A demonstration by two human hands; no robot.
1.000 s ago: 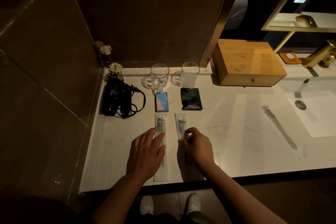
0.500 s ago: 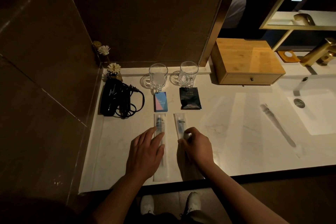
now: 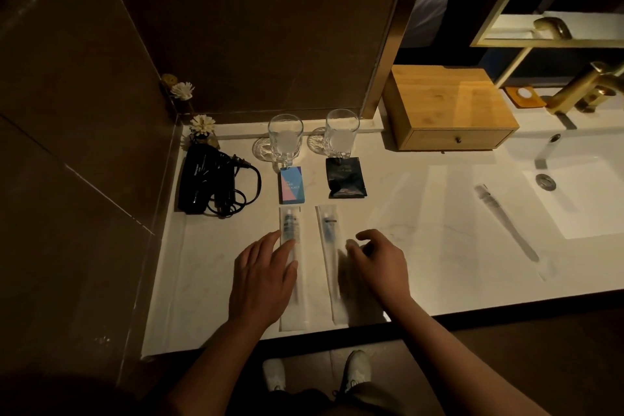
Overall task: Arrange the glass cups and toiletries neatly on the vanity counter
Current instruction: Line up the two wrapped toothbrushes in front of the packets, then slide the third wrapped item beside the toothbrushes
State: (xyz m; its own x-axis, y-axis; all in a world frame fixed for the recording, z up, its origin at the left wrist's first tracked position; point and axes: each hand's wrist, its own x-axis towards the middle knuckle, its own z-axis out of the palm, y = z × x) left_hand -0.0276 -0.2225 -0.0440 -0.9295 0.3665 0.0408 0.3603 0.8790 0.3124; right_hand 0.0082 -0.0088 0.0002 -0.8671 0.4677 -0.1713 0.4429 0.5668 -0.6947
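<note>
A dimly lit hotel-style bathroom. A pale marble worktop (image 3: pixel 422 213) runs into a white sink (image 3: pixel 580 199) with a brass tap (image 3: pixel 587 88). Two glass cups (image 3: pixel 285 137) stand on coasters by sealed toothbrush packets (image 3: pixel 290 267), a black hairdryer (image 3: pixel 202 179) and a wooden drawer box (image 3: pixel 449 108), beneath a mirror.

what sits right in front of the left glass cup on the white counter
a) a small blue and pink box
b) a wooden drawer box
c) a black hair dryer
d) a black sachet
a: the small blue and pink box lies just in front of the left clear glass cup; the black sachet is by the right cup.
</note>
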